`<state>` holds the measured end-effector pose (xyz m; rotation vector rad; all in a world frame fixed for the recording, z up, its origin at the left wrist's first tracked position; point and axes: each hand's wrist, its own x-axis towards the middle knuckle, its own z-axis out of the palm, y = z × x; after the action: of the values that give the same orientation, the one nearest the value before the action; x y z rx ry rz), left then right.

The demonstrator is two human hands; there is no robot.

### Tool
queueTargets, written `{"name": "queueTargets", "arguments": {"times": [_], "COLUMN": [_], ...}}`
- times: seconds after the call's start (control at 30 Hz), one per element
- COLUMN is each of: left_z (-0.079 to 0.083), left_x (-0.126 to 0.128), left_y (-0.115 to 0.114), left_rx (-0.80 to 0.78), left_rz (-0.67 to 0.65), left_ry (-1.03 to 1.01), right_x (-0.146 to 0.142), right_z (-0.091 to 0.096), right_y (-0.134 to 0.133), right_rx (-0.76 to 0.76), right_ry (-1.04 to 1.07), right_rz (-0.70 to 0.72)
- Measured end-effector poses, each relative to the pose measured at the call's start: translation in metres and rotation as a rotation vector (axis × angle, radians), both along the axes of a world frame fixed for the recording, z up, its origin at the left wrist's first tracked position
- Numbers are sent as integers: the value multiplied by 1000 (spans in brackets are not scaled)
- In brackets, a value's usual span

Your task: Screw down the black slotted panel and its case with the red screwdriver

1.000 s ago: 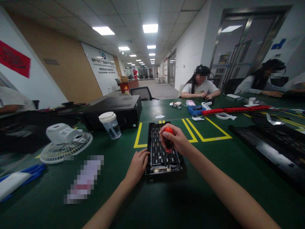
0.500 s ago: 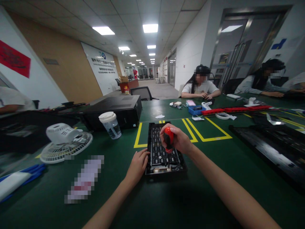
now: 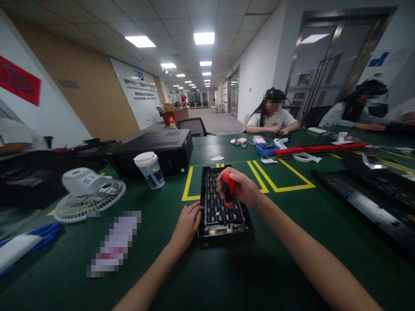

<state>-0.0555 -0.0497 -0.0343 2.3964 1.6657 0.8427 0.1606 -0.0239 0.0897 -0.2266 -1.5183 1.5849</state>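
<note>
A long black plastic case lies on the green table in front of me, its inside showing a ribbed grid and a pale cylindrical part near the close end. My right hand is closed around the red and black handle of a screwdriver, held upright over the case. Its shaft and tip are hidden behind the handle and my hand. At the case's left wall, my left hand grips the edge, with fingertips at the rim and the thumb nearer me.
Left of me are a white fan, a lidded plastic cup and a black computer case. At right lies a larger black panel. Beyond are a blue tray, a red strip and a seated person.
The screwdriver handle has shifted very slightly in my right hand's grasp. My left hand and the case stay where they were.
</note>
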Motion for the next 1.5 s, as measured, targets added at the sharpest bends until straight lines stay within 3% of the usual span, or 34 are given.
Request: {"name": "queueTargets", "arguments": {"times": [1.5], "left_z": [-1], "left_x": [-1], "left_y": [1], "left_rx": [22], "left_rz": [-3], "left_ry": [-19], "right_x": [5], "right_z": [2], "right_y": [-1], "right_rx": [95], "right_ry": [-75], "right_rz": [-80]}}
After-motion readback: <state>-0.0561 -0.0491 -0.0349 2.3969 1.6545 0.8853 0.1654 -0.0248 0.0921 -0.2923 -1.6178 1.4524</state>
